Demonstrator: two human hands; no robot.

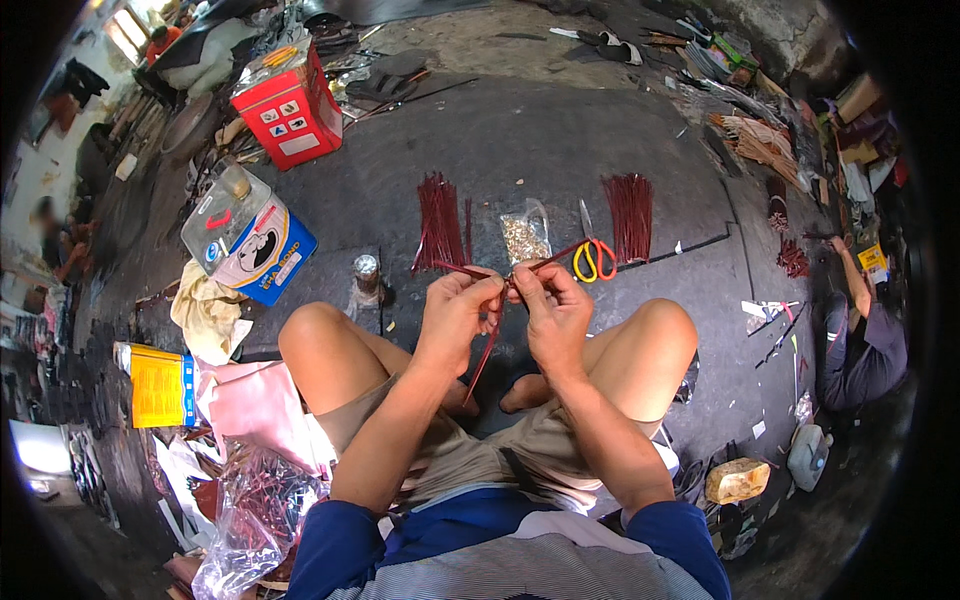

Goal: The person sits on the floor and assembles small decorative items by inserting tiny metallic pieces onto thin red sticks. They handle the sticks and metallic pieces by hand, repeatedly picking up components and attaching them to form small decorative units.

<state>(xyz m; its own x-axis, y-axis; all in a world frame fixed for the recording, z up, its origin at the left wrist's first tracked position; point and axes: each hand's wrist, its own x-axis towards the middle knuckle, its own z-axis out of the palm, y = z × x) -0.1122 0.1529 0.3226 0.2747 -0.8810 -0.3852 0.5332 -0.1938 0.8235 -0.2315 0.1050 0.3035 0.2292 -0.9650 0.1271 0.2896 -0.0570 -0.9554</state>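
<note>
Both hands, the left hand point(458, 305) and the right hand point(553, 305), pinch thin dark red strips point(487, 340) with closed fingers (held near the centre of the frame), above the scissors point(592, 258).

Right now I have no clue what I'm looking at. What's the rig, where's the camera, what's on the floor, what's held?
No machine here: a person sits on a dark floor, knees apart, working with bare hands. The one picture comes from a fisheye camera on their head, looking down, so straight edges bend near the rim.

The left hand and right hand meet at the fingertips, each pinching thin dark red strips.

Ahead lie two bundles of red strips, a small clear bag of pale bits and yellow and red scissors. A red box stands farther left. Another person sits at right.
</note>
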